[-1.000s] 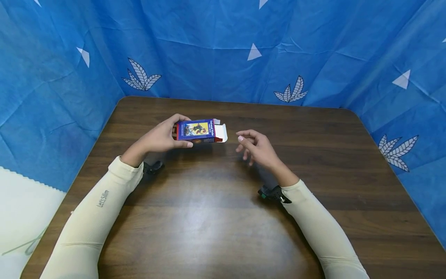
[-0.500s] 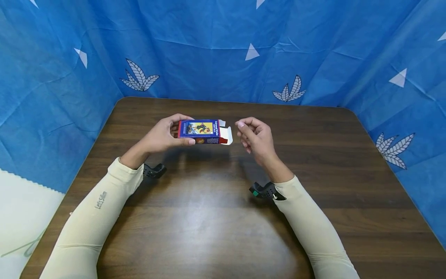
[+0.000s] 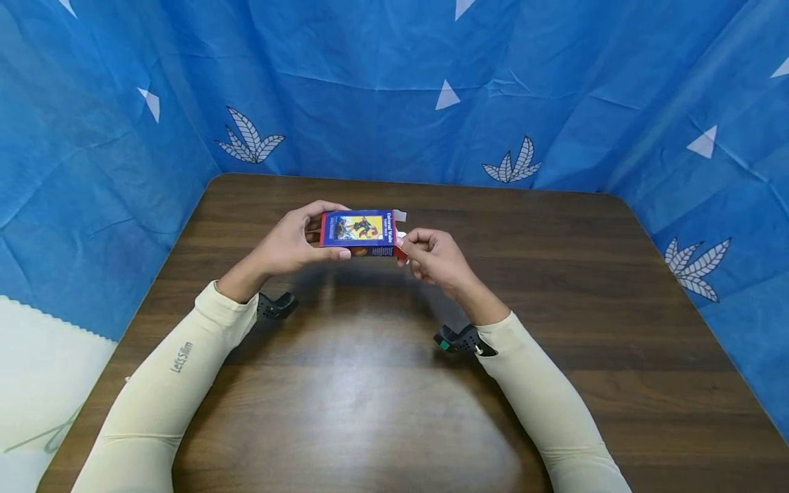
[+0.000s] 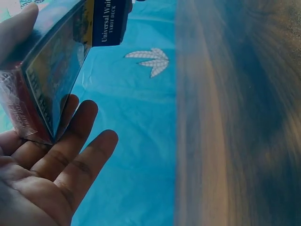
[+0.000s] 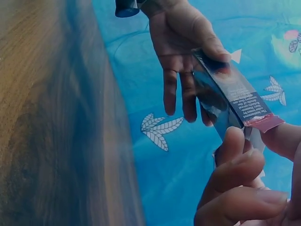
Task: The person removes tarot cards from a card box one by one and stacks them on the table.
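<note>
Over a wooden table (image 3: 345, 397), before blue drapes (image 3: 370, 123), hands (image 3: 286, 239) (image 3: 439, 260) half-closed on tarot box (image 3: 359, 229).

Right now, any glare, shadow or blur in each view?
Head: broad glare on the tabletop, soft dark shadow on it on the near side of the box. Left wrist: dim, bluish cast, tabletop grain soft, box title readable. Right wrist: bluish too, tabletop soft, box's small print only partly readable, right hand large in the foreground.

"Tarot Deck" box (image 3: 359, 229), "Let's Slim" sleeve (image 3: 161, 394)
</note>
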Demonstrator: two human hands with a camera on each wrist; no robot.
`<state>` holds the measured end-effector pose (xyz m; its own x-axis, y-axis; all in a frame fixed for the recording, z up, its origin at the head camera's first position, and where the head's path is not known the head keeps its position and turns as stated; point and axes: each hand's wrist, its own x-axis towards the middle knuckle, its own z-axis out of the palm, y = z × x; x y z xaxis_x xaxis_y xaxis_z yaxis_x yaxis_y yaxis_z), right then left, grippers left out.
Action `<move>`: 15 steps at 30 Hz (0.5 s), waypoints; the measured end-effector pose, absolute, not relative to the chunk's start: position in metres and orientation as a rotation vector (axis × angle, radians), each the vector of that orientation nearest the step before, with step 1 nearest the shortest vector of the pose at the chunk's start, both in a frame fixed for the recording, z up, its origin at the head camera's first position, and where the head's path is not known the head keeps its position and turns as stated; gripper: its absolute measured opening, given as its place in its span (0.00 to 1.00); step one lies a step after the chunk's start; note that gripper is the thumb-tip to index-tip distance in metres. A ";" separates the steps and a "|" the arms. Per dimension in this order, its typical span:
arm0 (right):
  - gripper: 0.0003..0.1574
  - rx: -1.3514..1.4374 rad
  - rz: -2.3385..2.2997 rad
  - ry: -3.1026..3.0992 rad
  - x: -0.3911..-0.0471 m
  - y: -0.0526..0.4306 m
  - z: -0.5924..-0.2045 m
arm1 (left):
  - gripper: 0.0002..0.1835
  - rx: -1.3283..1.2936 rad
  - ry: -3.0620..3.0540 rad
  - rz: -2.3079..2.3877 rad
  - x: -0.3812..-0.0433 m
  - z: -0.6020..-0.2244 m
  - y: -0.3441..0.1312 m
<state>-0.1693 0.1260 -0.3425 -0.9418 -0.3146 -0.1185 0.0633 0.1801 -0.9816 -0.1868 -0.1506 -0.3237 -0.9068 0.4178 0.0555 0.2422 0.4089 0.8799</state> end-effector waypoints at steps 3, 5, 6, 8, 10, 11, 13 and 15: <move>0.12 -0.239 -1.797 2.155 -0.168 0.127 -0.342 | 0.40 0.591 2.493 1.502 -0.187 -0.325 -0.149; 0.11 -0.232 -1.773 2.161 -0.169 0.127 -0.343 | 0.40 0.596 2.500 1.500 -0.187 -0.326 -0.148; 0.11 -0.229 -1.762 2.168 -0.169 0.128 -0.343 | 0.40 0.598 2.503 1.501 -0.188 -0.327 -0.147; 0.12 -0.224 -1.747 2.185 -0.169 0.128 -0.344 | 0.41 0.601 2.509 1.503 -0.188 -0.328 -0.147; 0.12 -0.214 -1.735 2.204 -0.170 0.129 -0.345 | 0.41 0.594 2.515 1.503 -0.189 -0.330 -0.147; 0.13 -0.206 -1.735 2.209 -0.170 0.130 -0.346 | 0.41 0.588 2.515 1.507 -0.189 -0.331 -0.147; 0.14 -0.185 -1.746 2.218 -0.172 0.131 -0.347 | 0.42 0.575 2.519 1.510 -0.190 -0.332 -0.147; 0.14 -0.156 -1.762 2.231 -0.174 0.134 -0.348 | 0.42 0.562 2.526 1.514 -0.191 -0.334 -0.148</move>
<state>-0.1736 0.1345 -0.3481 -0.9510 -0.2636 -0.1614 0.0958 0.2448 -0.9648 -0.1912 -0.1479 -0.3336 -0.9198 0.3864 0.0679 0.2420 0.4225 0.8735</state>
